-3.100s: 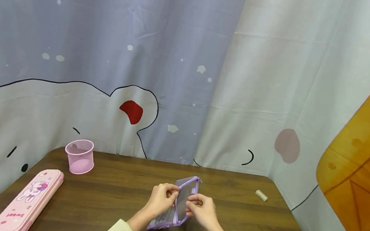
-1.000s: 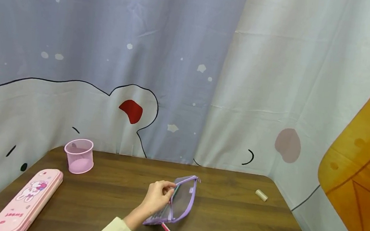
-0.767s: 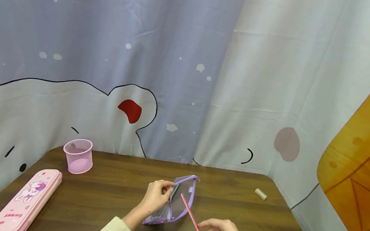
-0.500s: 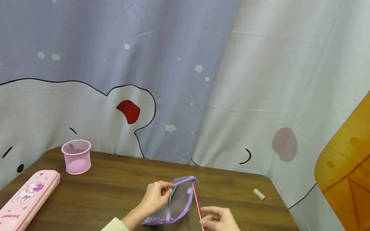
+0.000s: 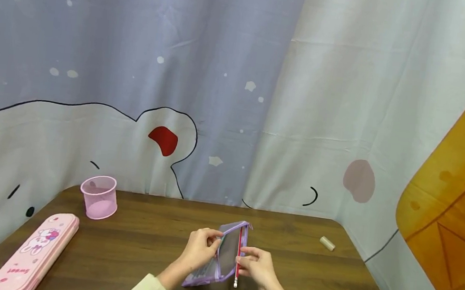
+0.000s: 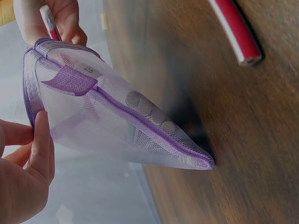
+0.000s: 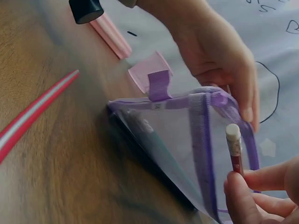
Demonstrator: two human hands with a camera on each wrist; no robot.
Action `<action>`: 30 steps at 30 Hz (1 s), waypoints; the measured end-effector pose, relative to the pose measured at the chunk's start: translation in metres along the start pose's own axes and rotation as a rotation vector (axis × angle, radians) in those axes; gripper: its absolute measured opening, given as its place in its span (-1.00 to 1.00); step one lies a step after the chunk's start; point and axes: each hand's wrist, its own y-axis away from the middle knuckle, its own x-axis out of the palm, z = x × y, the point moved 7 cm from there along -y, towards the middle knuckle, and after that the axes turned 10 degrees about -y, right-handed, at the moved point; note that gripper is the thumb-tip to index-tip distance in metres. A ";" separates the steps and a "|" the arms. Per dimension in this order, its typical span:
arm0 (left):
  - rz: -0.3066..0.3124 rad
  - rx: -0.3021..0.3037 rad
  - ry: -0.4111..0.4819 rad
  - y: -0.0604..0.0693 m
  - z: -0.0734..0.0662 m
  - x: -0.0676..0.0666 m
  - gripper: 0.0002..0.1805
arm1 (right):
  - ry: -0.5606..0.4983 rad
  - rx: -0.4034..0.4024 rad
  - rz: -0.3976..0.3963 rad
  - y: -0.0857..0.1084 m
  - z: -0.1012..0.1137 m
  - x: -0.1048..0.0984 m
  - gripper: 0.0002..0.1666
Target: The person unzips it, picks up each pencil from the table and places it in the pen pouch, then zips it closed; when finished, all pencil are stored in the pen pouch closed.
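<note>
My left hand (image 5: 199, 249) pinches one side of the opening of a see-through mesh zip pouch (image 6: 112, 126) with purple edging. The pouch stands tilted on the table, its mouth spread apart. Between the thumb and fingers of my right hand (image 5: 259, 267) is a red pencil (image 7: 236, 161) with a white eraser end. That eraser end points towards me, while the far part of the pencil lies within the pouch's mouth in the head view. Inside the pouch, a greenish slim thing (image 7: 163, 149) shows through the mesh.
Another red-and-white striped pencil (image 6: 236, 30) lies on the wooden table near its front. A pink pencil case (image 5: 32, 251) and a pink cup (image 5: 100, 201) stand at the left. At the back right is a small off-white cylinder (image 5: 327, 243). A printed curtain hangs behind.
My right hand left the pouch's mouth, picked up a red pencil near the table's front, then swung it up and leftward into the opening. The left hand has kept its hold on the pouch.
</note>
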 end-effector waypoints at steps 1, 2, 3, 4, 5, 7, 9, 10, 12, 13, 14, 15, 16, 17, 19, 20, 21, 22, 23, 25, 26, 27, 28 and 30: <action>0.009 -0.005 0.004 0.000 0.000 0.001 -0.79 | -0.002 -0.003 -0.013 -0.001 0.000 0.001 -0.45; 0.016 -0.006 0.007 -0.001 0.000 0.003 -0.79 | -0.003 -0.008 -0.025 -0.002 -0.001 0.002 -0.46; 0.019 0.001 0.004 -0.001 -0.001 0.003 -0.79 | -0.004 -0.013 -0.035 -0.002 -0.001 0.003 -0.46; 0.027 -0.006 0.009 -0.001 -0.001 0.004 -0.79 | -0.004 -0.017 -0.042 -0.003 -0.001 0.004 -0.46; 0.034 -0.005 0.010 0.000 -0.002 0.005 -0.79 | -0.003 -0.020 -0.049 -0.004 -0.001 0.006 -0.47; 0.052 -0.009 0.010 0.000 -0.003 0.006 -0.79 | -0.004 -0.025 -0.057 -0.004 -0.001 0.009 -0.47; 0.068 -0.009 0.013 0.001 -0.004 0.008 -0.79 | -0.002 -0.027 -0.061 -0.005 -0.001 0.012 -0.48; 0.078 -0.019 0.021 0.002 -0.004 0.008 -0.79 | 0.003 -0.028 -0.063 -0.005 0.000 0.014 -0.49; 0.090 -0.020 0.037 0.003 -0.004 0.010 -0.79 | 0.022 -0.039 -0.065 -0.005 0.000 0.016 -0.49; 0.095 -0.021 0.047 0.003 -0.004 0.010 -0.79 | 0.037 -0.045 -0.064 -0.005 0.000 0.016 -0.50; 0.097 -0.021 0.057 0.003 -0.004 0.010 -0.78 | 0.056 -0.056 -0.066 -0.005 0.001 0.017 -0.51; 0.101 -0.021 0.068 0.003 -0.004 0.010 -0.78 | 0.077 -0.065 -0.072 -0.004 0.002 0.016 -0.52; 0.104 -0.022 0.078 0.003 -0.004 0.010 -0.78 | 0.099 -0.075 -0.079 -0.004 0.003 0.016 -0.52; 0.104 -0.020 0.083 0.003 -0.004 0.010 -0.78 | 0.116 -0.087 -0.086 -0.003 0.004 0.015 -0.53; 0.104 -0.022 0.089 0.003 -0.004 0.009 -0.78 | 0.143 -0.103 -0.098 -0.001 0.005 0.013 -0.55; 0.103 -0.023 0.091 0.004 -0.004 0.009 -0.77 | 0.155 -0.111 -0.105 0.000 0.006 0.012 -0.56; 0.099 -0.022 0.091 0.004 -0.003 0.008 -0.77 | 0.168 -0.120 -0.107 0.001 0.007 0.011 -0.57; 0.097 -0.025 0.092 0.004 -0.003 0.007 -0.78 | 0.188 -0.135 -0.100 0.003 0.008 0.010 -0.57; 0.094 -0.027 0.093 0.004 -0.002 0.007 -0.77 | 0.207 -0.152 -0.087 0.005 0.010 0.010 -0.59; 0.094 -0.032 0.097 0.005 -0.001 0.006 -0.78 | 0.241 -0.186 -0.053 0.011 0.015 0.011 -0.63; 0.092 -0.033 0.099 0.005 -0.001 0.005 -0.78 | 0.266 -0.207 -0.031 0.015 0.017 0.012 -0.65; 0.091 -0.034 0.099 0.005 -0.001 0.005 -0.78 | 0.292 -0.226 -0.003 0.019 0.020 0.014 -0.67; 0.090 -0.035 0.099 0.005 0.000 0.005 -0.78 | 0.313 -0.243 0.027 0.024 0.022 0.015 -0.70; 0.081 -0.031 0.091 0.003 -0.001 0.004 -0.79 | 0.360 -0.279 0.084 0.035 0.026 0.018 -0.76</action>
